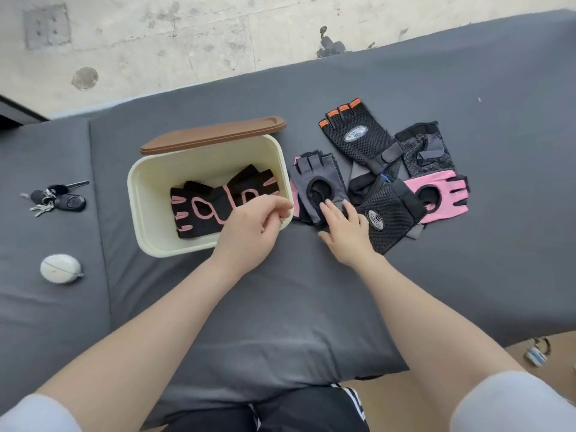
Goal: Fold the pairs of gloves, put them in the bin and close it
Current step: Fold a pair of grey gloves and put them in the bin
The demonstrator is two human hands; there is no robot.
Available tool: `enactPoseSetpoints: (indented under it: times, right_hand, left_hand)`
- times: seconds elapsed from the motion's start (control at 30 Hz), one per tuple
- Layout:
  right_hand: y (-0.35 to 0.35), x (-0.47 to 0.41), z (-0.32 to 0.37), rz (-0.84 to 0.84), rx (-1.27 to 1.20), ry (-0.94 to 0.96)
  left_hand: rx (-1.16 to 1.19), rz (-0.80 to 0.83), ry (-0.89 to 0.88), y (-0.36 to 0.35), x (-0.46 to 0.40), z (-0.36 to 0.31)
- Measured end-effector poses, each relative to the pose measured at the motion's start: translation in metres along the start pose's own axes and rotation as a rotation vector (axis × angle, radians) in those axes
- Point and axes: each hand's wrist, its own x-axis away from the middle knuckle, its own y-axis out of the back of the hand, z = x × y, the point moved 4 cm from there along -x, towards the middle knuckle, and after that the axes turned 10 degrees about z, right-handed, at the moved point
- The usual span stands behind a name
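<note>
Lying in the open bin (149, 194), black-pink gloves (212, 204) are seen; the left hand (252, 226) is curled empty at its rim, the right hand (346, 232) spread flat on a grey glove (318, 185).

The bin's (174, 169) near right corner is covered by the left hand (249, 226); part of the pink-trimmed gloves (212, 204) inside is hidden too; the grey glove's (318, 182) lower edge is blocked by the right hand (346, 232); the lowest gloves in the pile (389, 182) are mostly buried; the key fob (70, 201) logo can't be read.
</note>
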Motion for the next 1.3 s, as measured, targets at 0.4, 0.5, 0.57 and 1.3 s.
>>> enactPoseSetpoints:
  times: [0.4, 0.5, 0.57, 1.3]
  right_hand:
    - [0.012, 0.08, 0.02, -0.154, -0.727, 0.179]
    - [0.023, 0.126, 0.03, 0.103, -1.2, 0.249]
    - [0.026, 0.15, 0.035, 0.296, -1.416, 0.298]
    - [-0.01, 0.209, 0.073, -0.42, -1.294, 0.123]
  left_hand:
    - [0.026, 0.127, 0.06, -0.036, 0.064, 0.018]
    - [-0.032, 0.167, -0.025, -0.034, 0.073, 0.004]
    - [-0.005, 0.23, -0.053, -0.032, 0.08, -0.009]
    - [0.659, 0.165, 0.501, -0.035, 0.158, 0.016]
